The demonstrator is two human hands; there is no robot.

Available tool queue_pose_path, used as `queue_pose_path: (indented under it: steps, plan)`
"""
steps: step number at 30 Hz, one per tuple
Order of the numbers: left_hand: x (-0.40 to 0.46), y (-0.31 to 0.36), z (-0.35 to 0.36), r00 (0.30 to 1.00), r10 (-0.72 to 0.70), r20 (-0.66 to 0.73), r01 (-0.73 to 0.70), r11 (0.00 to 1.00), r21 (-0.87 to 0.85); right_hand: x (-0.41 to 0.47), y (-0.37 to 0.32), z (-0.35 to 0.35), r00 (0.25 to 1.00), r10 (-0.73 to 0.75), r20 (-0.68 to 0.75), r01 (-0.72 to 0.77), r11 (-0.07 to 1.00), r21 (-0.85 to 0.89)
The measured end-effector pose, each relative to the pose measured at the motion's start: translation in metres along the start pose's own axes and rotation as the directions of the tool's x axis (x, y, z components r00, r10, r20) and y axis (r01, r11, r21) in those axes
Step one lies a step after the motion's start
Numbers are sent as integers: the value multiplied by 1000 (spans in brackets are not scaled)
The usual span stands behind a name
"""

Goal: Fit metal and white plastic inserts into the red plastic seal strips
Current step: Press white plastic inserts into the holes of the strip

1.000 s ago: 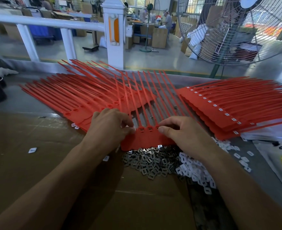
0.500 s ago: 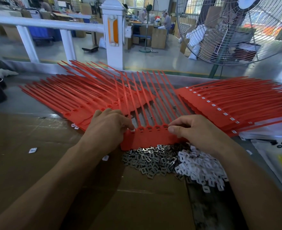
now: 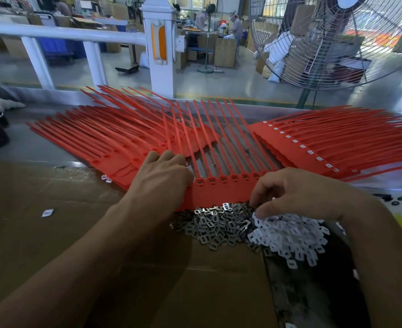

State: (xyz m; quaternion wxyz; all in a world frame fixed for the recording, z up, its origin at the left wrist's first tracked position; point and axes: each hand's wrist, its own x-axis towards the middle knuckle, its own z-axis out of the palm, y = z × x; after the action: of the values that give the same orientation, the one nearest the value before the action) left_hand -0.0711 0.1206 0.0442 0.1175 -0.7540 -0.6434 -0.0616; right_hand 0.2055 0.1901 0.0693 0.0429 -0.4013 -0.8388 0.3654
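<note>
- Right hand point(image 3: 299, 197) nearer the inserts — fingers point(image 3: 258, 200) curled down at the seam between the metal inserts point(image 3: 215, 227) and the white inserts point(image 3: 287, 235); cannot tell if anything is pinched.
- Red seal strip set point(image 3: 215, 194) lies just beyond both piles, head bar running left-right, tails pointing away (sockets look unfilled).
- Left hand point(image 3: 164, 176) presses the bar's left end, fingers bent over it — likely steadying.
- All on the table point(image 3: 41, 147).
</note>
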Motion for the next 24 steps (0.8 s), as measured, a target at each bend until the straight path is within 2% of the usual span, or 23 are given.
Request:
queue_pose_path:
  steps: [4, 10, 14, 20, 24]
  plan:
    - [0, -1, 0, 1000, -19, 14, 19, 999, -46, 0, -3, 3, 1000, 20, 7, -19, 989, -147]
    - [-2, -5, 6, 997, -75, 6, 75, 984, -161, 2, -3, 5, 1000, -29, -2, 28, 989, -146]
    - [-3, -5, 9, 991, -124, -43, 109, 963, -248, 5, -2, 6, 999, -53, -8, 52, 997, -64]
    - [-5, -5, 14, 976, -160, -150, 101, 935, -341, 6, -2, 9, 991, -99, -89, 107, 991, 81]
    - [-2, 3, 14, 968, -92, -233, -42, 858, -512, 12, -8, 16, 981, -110, -161, 138, 975, 175]
